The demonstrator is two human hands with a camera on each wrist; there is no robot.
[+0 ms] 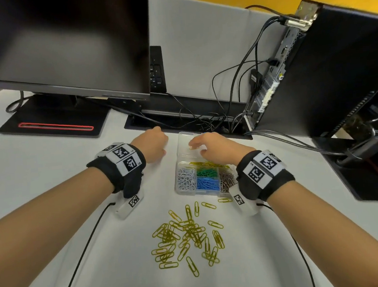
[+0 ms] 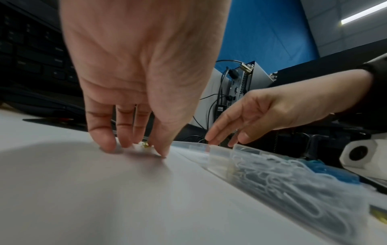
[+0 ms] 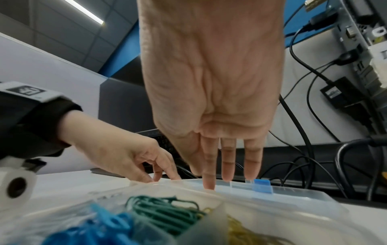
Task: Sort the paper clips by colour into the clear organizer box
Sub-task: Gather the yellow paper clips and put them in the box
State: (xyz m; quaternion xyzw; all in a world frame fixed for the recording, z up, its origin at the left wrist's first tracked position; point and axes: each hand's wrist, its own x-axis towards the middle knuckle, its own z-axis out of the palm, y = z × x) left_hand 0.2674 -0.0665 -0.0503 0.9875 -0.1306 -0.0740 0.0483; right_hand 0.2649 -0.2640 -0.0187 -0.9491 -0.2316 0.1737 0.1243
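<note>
The clear organizer box (image 1: pixel 178 185) sits mid-table with its lid (image 1: pixel 184 141) folded open on the far side. Its compartments hold white clips (image 1: pixel 186 178), green clips (image 1: pixel 207 171), blue clips (image 1: pixel 207 183), yellow clips (image 1: pixel 210 164) and brownish clips (image 1: pixel 227 177). A heap of loose yellow clips (image 1: pixel 186 236) lies on the table in front. My left hand (image 2: pixel 144 149) is left of the lid, fingertips and thumb down on the table, pinching a small yellow clip (image 2: pixel 145 144). My right hand (image 3: pixel 211 182) reaches over the lid with straight fingers, index tip on it, by one yellow clip (image 1: pixel 191 147).
A dark monitor (image 1: pixel 62 44) on its stand (image 1: pixel 53 122) fills the back left. A black computer case (image 1: pixel 327 69) stands at the right with cables (image 1: pixel 204 117) trailing into a desk slot behind the box. Wrist-camera cords run along both forearms.
</note>
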